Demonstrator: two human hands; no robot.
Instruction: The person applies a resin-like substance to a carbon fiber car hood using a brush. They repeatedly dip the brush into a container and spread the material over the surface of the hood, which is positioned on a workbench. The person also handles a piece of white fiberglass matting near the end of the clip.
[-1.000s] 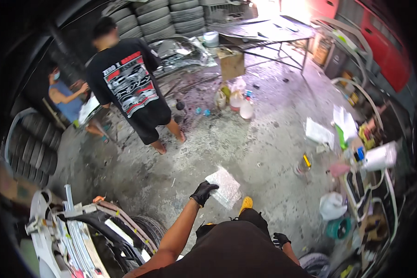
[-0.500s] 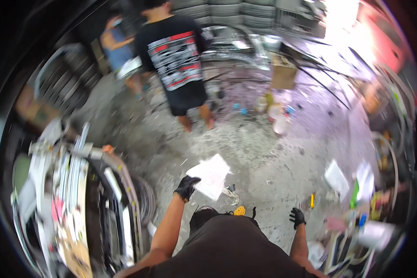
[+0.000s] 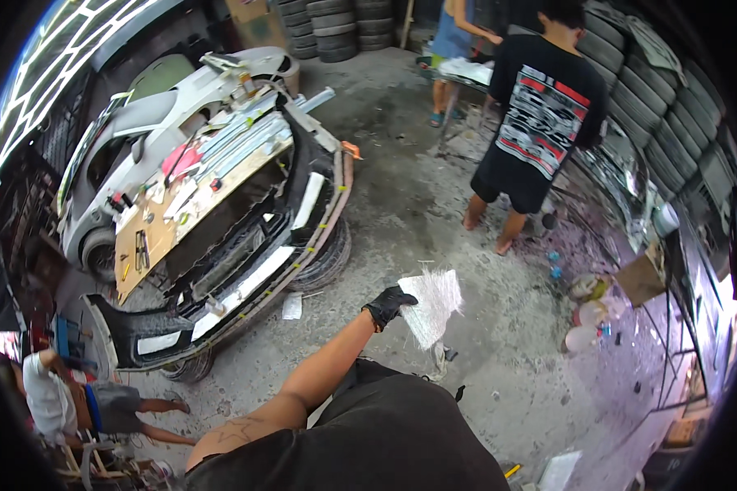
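My left hand [image 3: 390, 308], in a black glove, is closed on the edge of a white piece of fiberglass mat [image 3: 431, 306]. Loose strands fray from the mat's sides as it hangs above the concrete floor. To the left of that hand stands a car bumper [image 3: 246, 282] with white patches along its inner side, resting on tires [image 3: 327, 259]. My right hand is out of view.
Left, a board [image 3: 160, 233] carries strips and tools beside a white car [image 3: 151, 110]. One person [image 3: 532, 114] stands ahead with their back turned, another [image 3: 457, 41] beyond, a third [image 3: 90, 401] at lower left. Containers [image 3: 585, 323] and a cardboard box [image 3: 640, 280] lie right.
My view has swung left, bringing the bumper and board toward the middle. The fiberglass mat stays in my left hand. My right hand has left the picture.
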